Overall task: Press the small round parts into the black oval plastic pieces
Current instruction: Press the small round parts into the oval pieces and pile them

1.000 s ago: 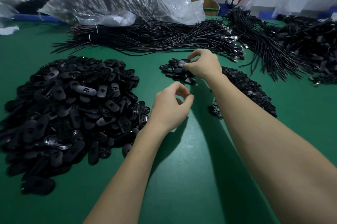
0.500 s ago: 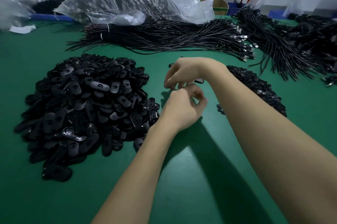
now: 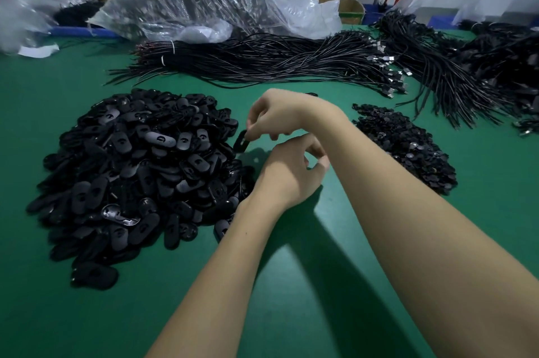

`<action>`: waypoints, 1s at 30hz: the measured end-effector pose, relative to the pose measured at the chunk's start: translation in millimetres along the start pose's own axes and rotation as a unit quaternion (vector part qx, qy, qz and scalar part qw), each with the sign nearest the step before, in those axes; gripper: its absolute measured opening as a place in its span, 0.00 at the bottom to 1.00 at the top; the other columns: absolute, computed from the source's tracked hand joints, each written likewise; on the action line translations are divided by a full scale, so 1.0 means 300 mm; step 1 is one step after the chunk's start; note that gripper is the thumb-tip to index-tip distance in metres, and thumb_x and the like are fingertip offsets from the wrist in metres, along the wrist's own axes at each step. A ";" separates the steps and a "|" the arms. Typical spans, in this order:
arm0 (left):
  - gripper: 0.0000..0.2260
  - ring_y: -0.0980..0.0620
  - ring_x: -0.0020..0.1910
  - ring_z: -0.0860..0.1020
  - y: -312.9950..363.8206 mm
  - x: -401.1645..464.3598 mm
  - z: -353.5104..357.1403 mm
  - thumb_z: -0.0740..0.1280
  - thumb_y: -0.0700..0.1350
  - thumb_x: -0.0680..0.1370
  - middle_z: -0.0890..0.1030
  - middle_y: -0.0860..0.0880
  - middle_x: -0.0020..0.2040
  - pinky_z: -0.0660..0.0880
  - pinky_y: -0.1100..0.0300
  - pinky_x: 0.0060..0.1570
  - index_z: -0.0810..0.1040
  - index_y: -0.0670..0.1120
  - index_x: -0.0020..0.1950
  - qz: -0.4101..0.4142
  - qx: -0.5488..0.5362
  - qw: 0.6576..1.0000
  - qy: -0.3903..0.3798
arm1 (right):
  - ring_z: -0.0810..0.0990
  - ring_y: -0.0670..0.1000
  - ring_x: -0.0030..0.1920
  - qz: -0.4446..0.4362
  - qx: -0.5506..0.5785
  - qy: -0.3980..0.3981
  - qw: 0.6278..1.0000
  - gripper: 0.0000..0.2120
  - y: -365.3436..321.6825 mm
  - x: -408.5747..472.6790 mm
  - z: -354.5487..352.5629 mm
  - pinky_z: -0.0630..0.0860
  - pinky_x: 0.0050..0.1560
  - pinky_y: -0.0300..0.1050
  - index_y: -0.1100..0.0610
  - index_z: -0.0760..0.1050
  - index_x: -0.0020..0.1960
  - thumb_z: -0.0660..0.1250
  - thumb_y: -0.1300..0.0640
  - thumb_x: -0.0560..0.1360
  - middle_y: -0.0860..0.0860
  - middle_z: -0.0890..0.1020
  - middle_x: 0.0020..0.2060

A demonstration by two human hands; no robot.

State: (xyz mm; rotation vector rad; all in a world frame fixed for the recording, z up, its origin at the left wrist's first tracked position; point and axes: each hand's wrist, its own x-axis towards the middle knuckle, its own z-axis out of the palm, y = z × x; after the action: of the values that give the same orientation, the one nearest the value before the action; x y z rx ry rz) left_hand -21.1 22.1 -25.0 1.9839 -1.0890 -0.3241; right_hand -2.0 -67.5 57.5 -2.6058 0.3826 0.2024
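So, far left: big heap of black oval pieces (image 3: 137, 171) on the green table (image 3: 291, 299), flat glossy shells, some showing a small cutout. Right hand (image 3: 280, 117) reaches across and pinches one oval piece (image 3: 241, 140) by its end, just beside the heap's right edge. Left hand (image 3: 291, 174) sits just below, fingers curled; can't tell if it holds anything. Right: smaller pile of round parts (image 3: 408, 147), dark discs.
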 end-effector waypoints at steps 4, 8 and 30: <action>0.02 0.56 0.41 0.78 -0.009 -0.008 0.000 0.69 0.50 0.79 0.81 0.61 0.47 0.76 0.57 0.43 0.77 0.55 0.48 0.026 -0.046 0.998 0.019 | 0.78 0.40 0.28 0.000 0.113 0.142 0.983 0.04 0.087 -0.088 -0.043 0.72 0.31 0.36 0.49 0.80 0.41 0.74 0.54 0.74 0.42 0.83 0.30; 0.02 0.53 0.37 0.80 -0.005 -0.012 -0.004 0.69 0.51 0.79 0.82 0.58 0.45 0.78 0.55 0.40 0.78 0.55 0.47 0.020 -0.043 0.999 0.027 | 0.78 0.41 0.32 0.036 0.202 0.270 0.941 0.03 0.218 -0.221 -0.016 0.73 0.35 0.36 0.47 0.81 0.46 0.72 0.56 0.75 0.46 0.86 0.40; 0.05 0.61 0.37 0.78 0.011 -0.020 -0.017 0.73 0.48 0.78 0.84 0.62 0.42 0.69 0.71 0.36 0.80 0.57 0.52 0.033 -0.142 0.987 0.062 | 0.78 0.46 0.31 0.054 0.337 0.258 0.904 0.08 0.377 -0.415 0.104 0.74 0.35 0.37 0.48 0.82 0.52 0.69 0.60 0.78 0.46 0.87 0.43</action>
State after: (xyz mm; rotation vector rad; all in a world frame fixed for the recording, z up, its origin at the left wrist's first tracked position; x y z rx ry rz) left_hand -23.7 28.7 -20.3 1.6881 -0.9696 -0.2984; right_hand -156.9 -118.0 5.5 -1.9110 0.6444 -0.5161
